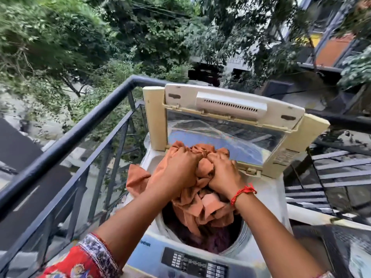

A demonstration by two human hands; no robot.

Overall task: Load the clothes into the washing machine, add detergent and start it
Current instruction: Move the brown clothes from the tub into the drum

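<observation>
Both hands, left (181,167) and right (224,173), clenched on soft, light orange cloth (202,205), bunched above washing machine drum (240,235); best grasped in gathered folds.

Single view only, head-worn, wide-angle; straight lines bow toward the frame edges. Camera sits above and just behind the washing machine (200,255), looking forward and steeply down across its control panel (193,264) into the open tub. Both forearms enter from the bottom edge, close to the lens; the left hand (178,167) and right hand (224,173) sit near frame centre. The raised lid (226,121) faces the camera in mid-frame. Beyond it the view runs out over a balcony railing (66,137) to trees and buildings, far off.
</observation>
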